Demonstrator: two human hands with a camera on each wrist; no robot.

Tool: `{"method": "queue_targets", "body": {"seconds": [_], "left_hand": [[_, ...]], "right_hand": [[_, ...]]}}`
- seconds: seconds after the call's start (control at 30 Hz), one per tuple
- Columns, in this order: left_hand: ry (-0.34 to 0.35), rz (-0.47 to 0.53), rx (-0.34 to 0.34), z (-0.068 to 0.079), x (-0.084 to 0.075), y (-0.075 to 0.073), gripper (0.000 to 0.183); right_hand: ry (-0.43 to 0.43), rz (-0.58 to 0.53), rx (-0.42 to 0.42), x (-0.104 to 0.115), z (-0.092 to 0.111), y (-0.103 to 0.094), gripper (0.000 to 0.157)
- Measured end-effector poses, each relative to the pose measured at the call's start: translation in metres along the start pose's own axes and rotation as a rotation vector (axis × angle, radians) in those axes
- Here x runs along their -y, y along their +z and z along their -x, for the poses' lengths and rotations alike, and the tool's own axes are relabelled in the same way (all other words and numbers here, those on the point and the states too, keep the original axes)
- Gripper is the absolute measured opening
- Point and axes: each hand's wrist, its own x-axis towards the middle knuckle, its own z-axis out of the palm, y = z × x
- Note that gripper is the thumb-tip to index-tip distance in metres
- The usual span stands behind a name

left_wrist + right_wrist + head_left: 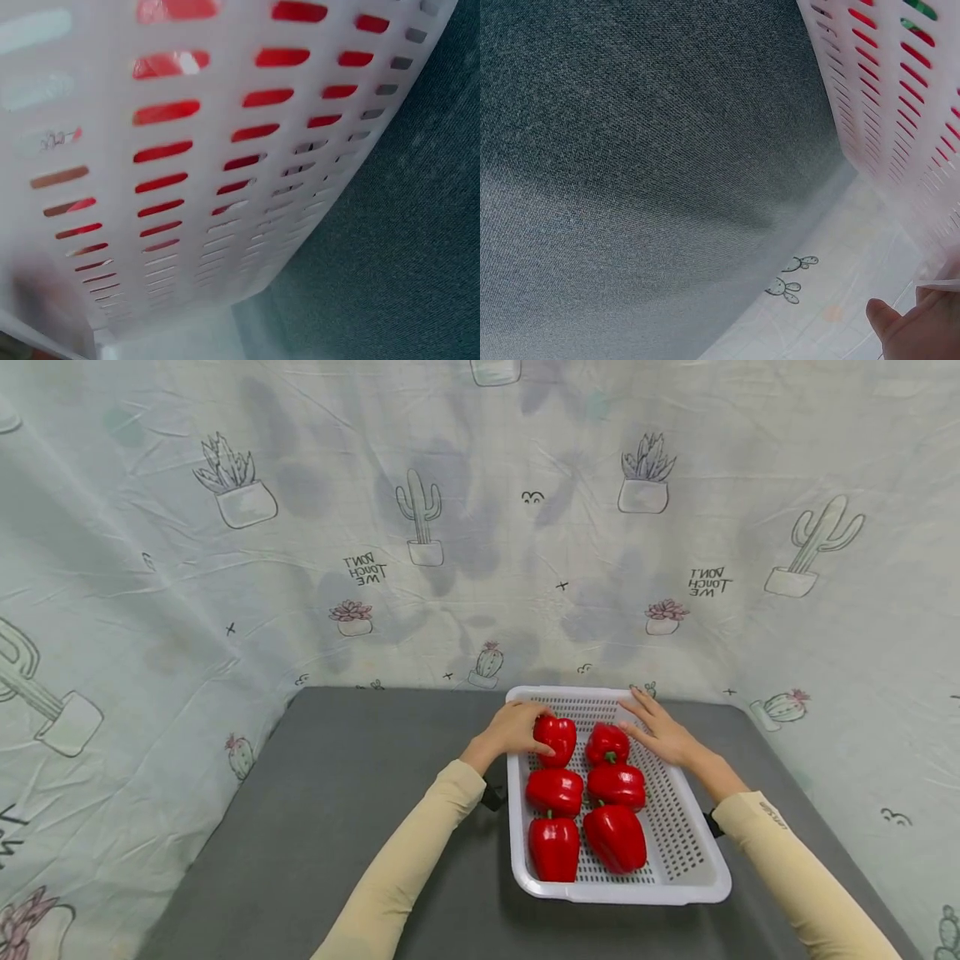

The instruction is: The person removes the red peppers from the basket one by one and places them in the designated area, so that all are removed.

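A white perforated plastic basket holds several red bell peppers in two columns. My left hand reaches over its left rim and grips the far-left bell pepper, thumb on the near side and fingers at the far side. Over the far right rim, my right hand has its fingers spread, fingertips close to the far-right bell pepper. In the left wrist view, the slotted basket wall hides most of the left hand's grip. The right wrist view catches part of the right hand at the rim.
The basket stands on a dark grey table, toward its right side. A pale curtain printed with cacti hangs behind the table and along its sides. Nearer bell peppers lie at the basket's front left.
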Motion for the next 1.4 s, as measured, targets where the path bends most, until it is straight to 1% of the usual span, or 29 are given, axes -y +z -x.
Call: {"method": "queue_targets", "body": {"seconds": [0.17, 0.3, 0.47, 0.67, 0.77, 0.97, 1.17, 1.4], "left_hand": [[0.015, 0.011, -0.071, 0.002, 0.003, 0.004, 0.059], [0.001, 0.06, -0.114, 0.006, 0.006, 0.007, 0.06], [-0.026, 0.107, -0.146, 0.011, 0.008, 0.007, 0.063], [0.003, 0.142, -0.233, 0.015, 0.007, -0.002, 0.063], [0.003, 0.158, -0.252, 0.017, 0.007, -0.007, 0.063], [-0.001, 0.184, -0.276, 0.022, 0.01, -0.015, 0.063], [0.003, 0.231, -0.338, 0.029, 0.016, -0.021, 0.063], [-0.014, 0.301, -0.412, 0.036, 0.026, -0.028, 0.061]], "right_hand": [[0.009, -0.002, -0.003, -0.001, 0.0, 0.005, 0.064], [0.01, -0.01, -0.002, 0.0, -0.001, 0.009, 0.065], [0.006, -0.017, -0.007, -0.001, -0.001, 0.011, 0.065], [-0.028, -0.004, -0.025, -0.002, -0.001, 0.01, 0.066], [-0.039, 0.0, -0.027, -0.003, -0.002, 0.009, 0.067], [-0.027, -0.003, -0.028, -0.002, -0.003, 0.007, 0.068], [-0.017, -0.004, -0.037, -0.001, -0.003, 0.005, 0.07], [0.002, 0.006, -0.036, -0.003, -0.004, 0.003, 0.073]]}}
